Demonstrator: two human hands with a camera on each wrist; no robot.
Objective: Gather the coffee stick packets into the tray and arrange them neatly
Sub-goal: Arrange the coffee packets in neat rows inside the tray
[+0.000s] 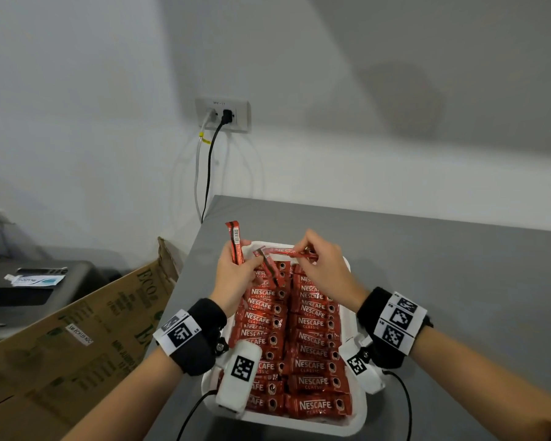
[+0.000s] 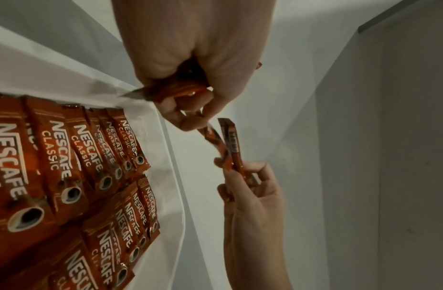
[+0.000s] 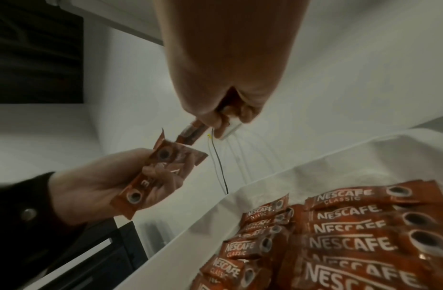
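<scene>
Over the far end of a white tray [image 1: 360, 418] nearly filled with two rows of coffee stick packets [image 1: 312, 364], the left hand [image 1: 236, 275] grips several loose sticks [image 1: 236, 243] while the right hand [image 1: 325, 268] pinches one stick [image 1: 295, 253], apparently drawing it off to lay flat in line next.

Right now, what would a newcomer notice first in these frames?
The white tray on the grey counter, packed with two columns of red coffee stick packets. Above its far end, the left hand and right hand each hold loose packets. A cardboard box stands left.
</scene>
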